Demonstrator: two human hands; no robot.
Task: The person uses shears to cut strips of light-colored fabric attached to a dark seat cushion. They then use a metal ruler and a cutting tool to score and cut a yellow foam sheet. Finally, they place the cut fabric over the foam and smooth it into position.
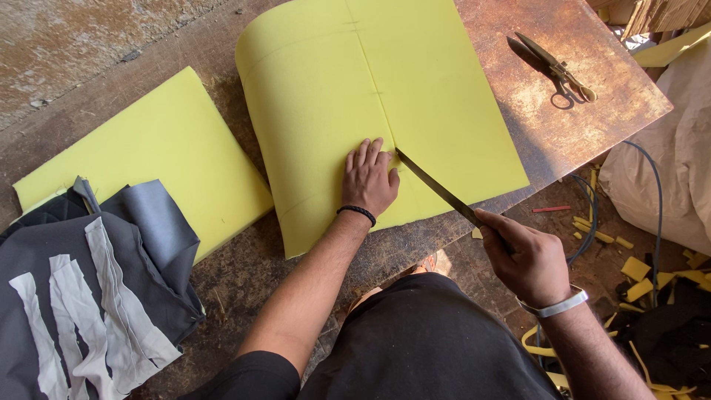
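Observation:
A large yellow foam sheet (348,81) lies curved on a rusty worktable (533,111), with a line drawn down its middle. My left hand (369,180) presses flat on the foam near its front edge, just left of that line. My right hand (524,255) grips the handle of a long knife (433,185). The blade's tip touches the foam at the line, right beside my left fingers.
A second yellow foam slab (159,152) lies at the left. Grey fabric with pale strips (89,296) covers the front left. Scissors (559,70) rest on the table's far right. Foam scraps (637,270), a cable and a beige sack (670,163) lie on the floor at right.

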